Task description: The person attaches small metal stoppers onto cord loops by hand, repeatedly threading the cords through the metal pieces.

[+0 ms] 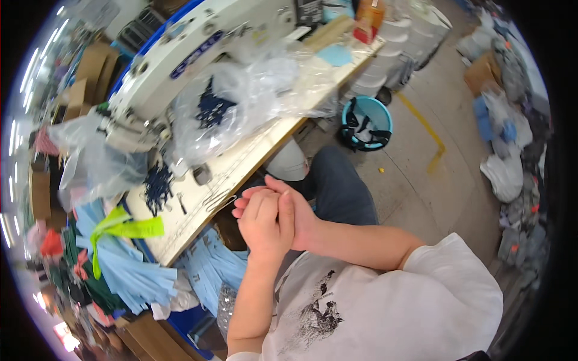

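Observation:
My left hand [262, 225] and my right hand [304, 218] are clasped together in front of my chest, just off the table's near edge. The left fingers curl over the right hand, and some right fingertips stick out beyond them. The palms are hidden, so whether anything small lies between them cannot be seen. Closest to the hands on the white sewing table [180, 231] is a thin looped metal tool [227, 203] at the edge. Small dark navy pieces [158, 188] lie in a pile beside the sewing machine [135, 129].
A clear plastic bag [265, 81] with more navy pieces lies on the table. Light blue fabric strips [129, 259] and a neon yellow strip [135, 227] hang at the left end. A light blue bin [346, 111] with scraps stands on the floor; bags and bundles [503, 174] line the right.

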Demonstrator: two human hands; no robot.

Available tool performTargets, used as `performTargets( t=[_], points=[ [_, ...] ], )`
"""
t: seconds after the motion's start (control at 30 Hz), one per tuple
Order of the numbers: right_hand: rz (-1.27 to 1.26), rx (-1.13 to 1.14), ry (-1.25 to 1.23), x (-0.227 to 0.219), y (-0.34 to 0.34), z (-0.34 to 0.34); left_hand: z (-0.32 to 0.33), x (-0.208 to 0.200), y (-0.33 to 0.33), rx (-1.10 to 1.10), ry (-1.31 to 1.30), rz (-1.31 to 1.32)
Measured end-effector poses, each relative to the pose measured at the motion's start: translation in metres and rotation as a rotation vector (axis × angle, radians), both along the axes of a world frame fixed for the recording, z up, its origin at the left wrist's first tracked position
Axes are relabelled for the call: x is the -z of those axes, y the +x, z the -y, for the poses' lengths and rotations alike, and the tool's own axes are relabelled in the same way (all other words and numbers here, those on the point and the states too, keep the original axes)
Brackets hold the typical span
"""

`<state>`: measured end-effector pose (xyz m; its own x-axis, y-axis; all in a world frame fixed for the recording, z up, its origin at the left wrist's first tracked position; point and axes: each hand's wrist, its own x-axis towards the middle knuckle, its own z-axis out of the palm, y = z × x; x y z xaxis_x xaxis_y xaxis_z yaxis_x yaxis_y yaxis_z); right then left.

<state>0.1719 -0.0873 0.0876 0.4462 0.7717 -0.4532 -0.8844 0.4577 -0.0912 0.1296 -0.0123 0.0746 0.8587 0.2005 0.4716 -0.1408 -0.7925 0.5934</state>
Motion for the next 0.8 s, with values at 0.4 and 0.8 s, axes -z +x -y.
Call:
performTargets(
  t=[0.4, 0.8],
  points=[
    [-0.118, 0.197, 0.259, 0.046, -0.001, -0.012, -0.005, 0.015, 0.006, 0.02, -0.212, 0.18],
    [-0.109, 0.244, 0.272, 0.035, 0.0, -0.007, 0.002, 0.016, 0.011, 0.091, -0.439, 0.355]
  ],
)
